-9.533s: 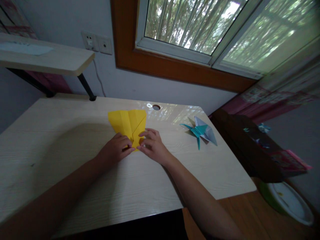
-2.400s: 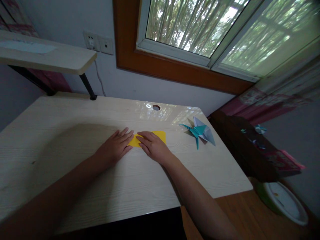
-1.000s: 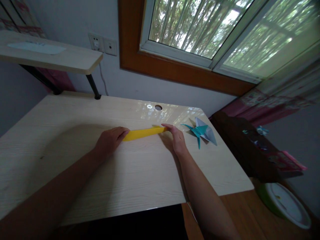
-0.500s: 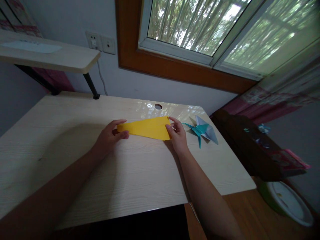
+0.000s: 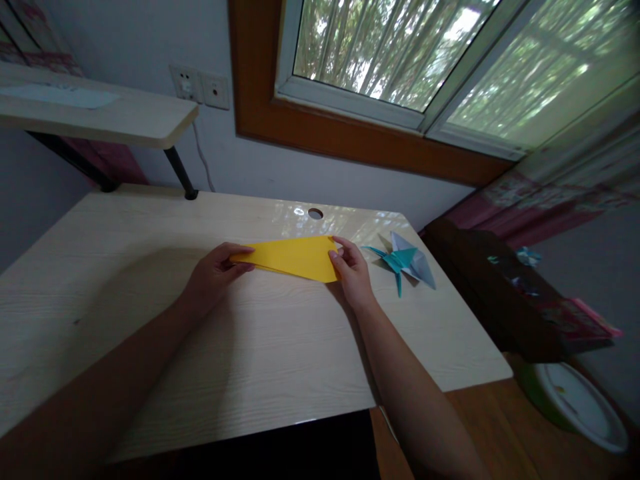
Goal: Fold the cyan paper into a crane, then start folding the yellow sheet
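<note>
A folded yellow paper [image 5: 295, 257], long and tapering to a point on the left, is held just above the pale wooden desk [image 5: 150, 347]. My left hand [image 5: 213, 273] pinches its narrow left tip. My right hand [image 5: 353, 273] grips its wider right end between thumb and fingers. Both hands sit near the middle of the desk, a little toward the far edge.
A teal and grey origami crane [image 5: 403, 261] lies on the desk right of my right hand. A cable hole [image 5: 315, 213] is near the far edge. A raised shelf [image 5: 100, 117] stands at the left, a dark cabinet [image 5: 505, 300] and a green-rimmed bowl [image 5: 575, 407] at the right.
The yellow paper went from lying pressed flat under both hands to being lifted and held by its two ends. In the last half second its face tilted slightly flatter.
</note>
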Demonstrator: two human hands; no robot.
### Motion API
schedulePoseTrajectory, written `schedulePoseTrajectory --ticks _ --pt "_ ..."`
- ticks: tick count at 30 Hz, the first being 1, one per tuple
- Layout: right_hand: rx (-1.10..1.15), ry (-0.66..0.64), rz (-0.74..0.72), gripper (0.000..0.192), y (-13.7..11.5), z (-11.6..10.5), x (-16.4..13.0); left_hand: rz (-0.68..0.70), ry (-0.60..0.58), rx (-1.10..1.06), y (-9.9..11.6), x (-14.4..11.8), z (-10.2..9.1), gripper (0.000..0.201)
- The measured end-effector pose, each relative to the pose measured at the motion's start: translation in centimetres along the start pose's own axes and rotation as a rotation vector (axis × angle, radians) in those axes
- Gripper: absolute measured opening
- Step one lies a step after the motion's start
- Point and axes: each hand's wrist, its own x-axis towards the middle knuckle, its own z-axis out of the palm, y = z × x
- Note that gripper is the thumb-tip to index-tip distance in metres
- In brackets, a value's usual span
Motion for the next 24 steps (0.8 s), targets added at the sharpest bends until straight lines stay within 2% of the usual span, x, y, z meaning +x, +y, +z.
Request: schedulePoseTrajectory --ticks 6,13,19,22,24 --pt "0.0 -0.006 0.02 0.036 0.3 0.0 0.1 0.077 -0.065 0.051 0.2 0.1 -0.3 0.033" --pt "-0.033 0.0 0.028 0.036 0.3 0.0 0.1 0.103 -0.06 0.015 0.3 0.2 -0.3 0.025" --pt "0.037 0.021 0.091 0.039 0.8 -0.5 0.5 -0.005 -0.025 -0.017 0.3 0.0 -0.3 0.027" --pt "-0.001 -0.012 0.037 0.044 1.2 -1.1 0.8 -0.039 0.012 -0.035 0.1 -0.1 -0.3 0.03" --pt "-0.057 -0.08 -0.014 0.047 1.3 -1.4 0.8 -0.057 0.04 -0.024 -0.1 -0.1 -0.3 0.031"
